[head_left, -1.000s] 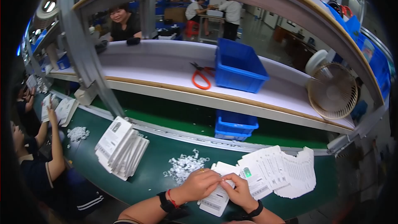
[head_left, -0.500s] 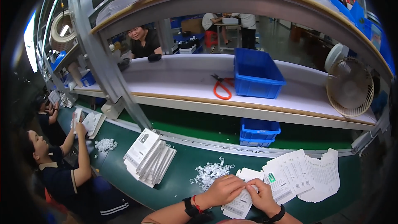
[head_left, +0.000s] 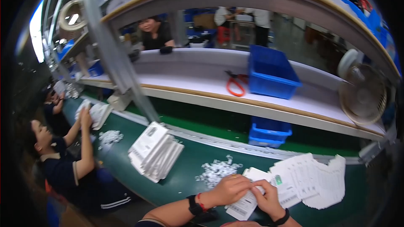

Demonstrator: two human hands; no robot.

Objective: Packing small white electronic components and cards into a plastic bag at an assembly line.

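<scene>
— What have your hands got hold of?

— Both are on one white printed card (head_left: 244, 204) at the lower middle of the frame, lying on the green belt (head_left: 189, 164). My left hand (head_left: 229, 189) lies curled over its upper left part, fingers bent down onto it. My right hand (head_left: 267, 197) pinches its right edge, fingers closed; how tightly, I cannot tell.

— Which way does the card run?

— Its long axis slants from lower left up to the right, passing under my left hand and ending at my right. Both hands touch it, so neither is nearer.

— What lies around it?

— Just to the right, touching it, a fan of the same white cards (head_left: 311, 180) spreads toward the right edge. Just beside my left hand, up and left, sits a heap of small white scraps (head_left: 216, 170). Further left, well apart, is a slumped stack of cards (head_left: 153, 151). At the far left of the frame, another person's arm (head_left: 86, 143) reaches up.
</scene>
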